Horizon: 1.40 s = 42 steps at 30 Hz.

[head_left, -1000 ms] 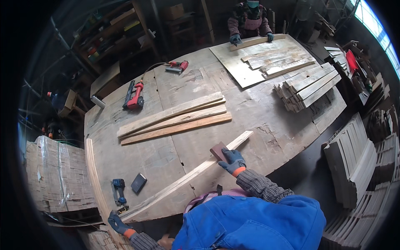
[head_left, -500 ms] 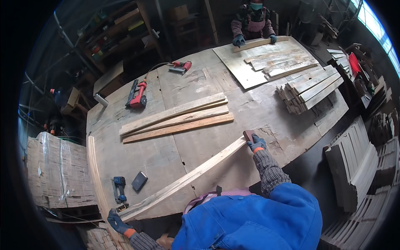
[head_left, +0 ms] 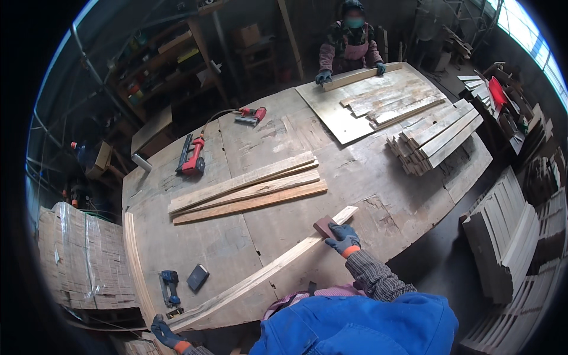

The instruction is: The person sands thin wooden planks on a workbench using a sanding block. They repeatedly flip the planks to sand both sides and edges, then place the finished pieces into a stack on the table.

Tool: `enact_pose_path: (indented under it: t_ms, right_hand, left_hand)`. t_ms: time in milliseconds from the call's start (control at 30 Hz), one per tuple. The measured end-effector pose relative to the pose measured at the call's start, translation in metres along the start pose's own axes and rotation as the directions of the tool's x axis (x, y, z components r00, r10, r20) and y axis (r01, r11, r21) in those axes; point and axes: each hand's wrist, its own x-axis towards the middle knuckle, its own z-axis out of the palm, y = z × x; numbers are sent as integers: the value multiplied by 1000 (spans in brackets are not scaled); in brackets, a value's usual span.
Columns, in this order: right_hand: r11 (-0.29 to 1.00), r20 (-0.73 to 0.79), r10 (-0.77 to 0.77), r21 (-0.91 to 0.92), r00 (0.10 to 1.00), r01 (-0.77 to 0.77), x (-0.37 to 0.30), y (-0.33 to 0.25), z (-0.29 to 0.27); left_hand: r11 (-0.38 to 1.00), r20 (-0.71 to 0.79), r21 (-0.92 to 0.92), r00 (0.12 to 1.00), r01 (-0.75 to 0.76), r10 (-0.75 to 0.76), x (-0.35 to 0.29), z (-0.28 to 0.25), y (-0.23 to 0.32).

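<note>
A long pale wooden strip [head_left: 269, 272] lies slantwise across the near part of the worktable [head_left: 228, 242]. My right hand [head_left: 344, 238], in a grey glove with an orange cuff, is closed round a reddish-brown sanding block [head_left: 324, 226]. The block rests on the strip, a short way in from its far right end. At the strip's near left end, my gloved left hand [head_left: 164, 333] grips it by the table's edge. Close to that end are a blue nail gun [head_left: 170, 286] and a small dark box [head_left: 198, 277].
Several loose boards [head_left: 248, 188] lie mid-table. Behind them are a red nail gun [head_left: 191, 161] and another red air tool [head_left: 253, 116]. Across the table, a co-worker [head_left: 353, 50] holds a board [head_left: 361, 76] over a plywood panel [head_left: 322, 115]. Stacked boards [head_left: 452, 133] sit at right.
My right hand has slid the sanding block left and nearer along the strip, uncovering its far end. My left hand keeps its hold. The whole view has tilted a little.
</note>
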Motion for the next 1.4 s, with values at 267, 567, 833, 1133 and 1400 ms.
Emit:
enact_pose_path:
  t_ms: [267, 567, 833, 1133, 1400]
  right_hand:
    - [876, -22, 464, -134, 885, -463, 77, 87, -39]
    - [982, 117, 129, -153, 985, -111, 41, 13, -27]
    - [998, 121, 43, -53, 992, -37, 25, 11, -15]
    - [866, -90, 500, 47, 862, -497, 110, 139, -27]
    - [985, -49, 166, -35, 985, -168, 16, 36, 1]
  left_hand:
    - [1000, -26, -6, 1000, -10, 10, -8, -12, -12]
    - [993, -37, 29, 993, 117, -116, -16, -4, 18]
    - [996, 64, 79, 997, -46, 41, 3, -29, 0]
    - [994, 23, -12, 994, 104, -104, 7, -29, 12]
    - [967, -101, 71, 966, 245, -238, 12, -32, -14]
